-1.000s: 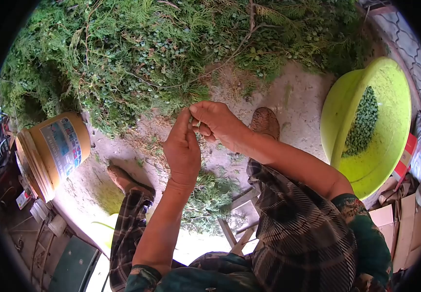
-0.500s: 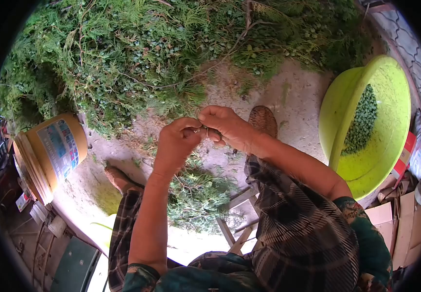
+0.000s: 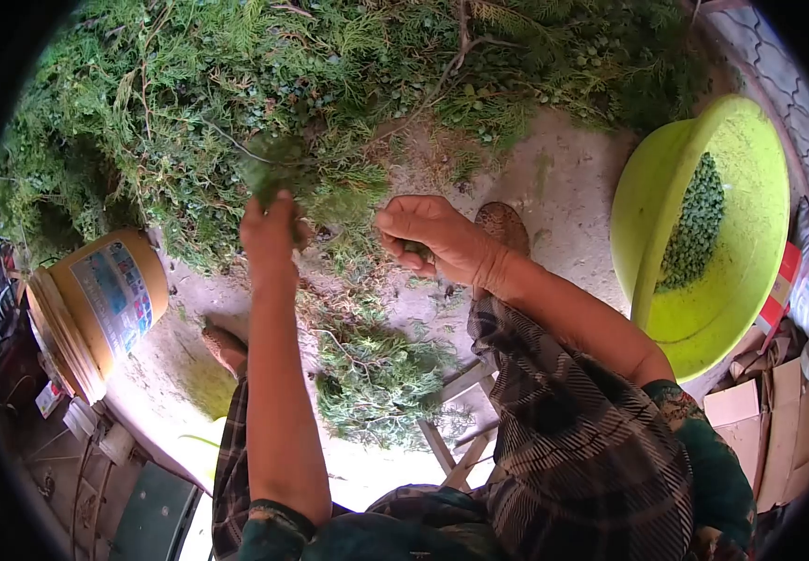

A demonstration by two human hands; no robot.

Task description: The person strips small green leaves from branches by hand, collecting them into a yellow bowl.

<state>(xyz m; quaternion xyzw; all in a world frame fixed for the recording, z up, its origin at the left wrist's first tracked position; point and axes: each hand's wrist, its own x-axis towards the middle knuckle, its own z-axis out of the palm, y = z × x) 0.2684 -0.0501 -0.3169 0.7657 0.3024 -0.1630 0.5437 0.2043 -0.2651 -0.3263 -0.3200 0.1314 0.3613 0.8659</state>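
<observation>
My left hand [image 3: 273,229] is over the near side of the branch pile, its fingers closed on an evergreen sprig [image 3: 283,166] that is smeared by motion. To its right, my right hand [image 3: 434,236] is curled above the floor between my shoes. Small green cones [image 3: 416,250] show in the curled fingers of that hand; how many is hidden. The large pile of evergreen branches [image 3: 320,93] lies in front of both hands. A smaller heap of sprigs [image 3: 376,388] is on the floor below them, between my legs.
On the right a tilted yellow-green basin [image 3: 750,252] holds many small green cones [image 3: 694,229]. A yellow bucket [image 3: 128,290] is at the left. Cardboard [image 3: 783,421] lies at lower right, and wooden stool legs [image 3: 460,449] show beside my knee.
My hands have come apart. The left has moved left and forward to the pile, with a sprig now showing at its fingers. The right has barely moved, and cones now show in it.
</observation>
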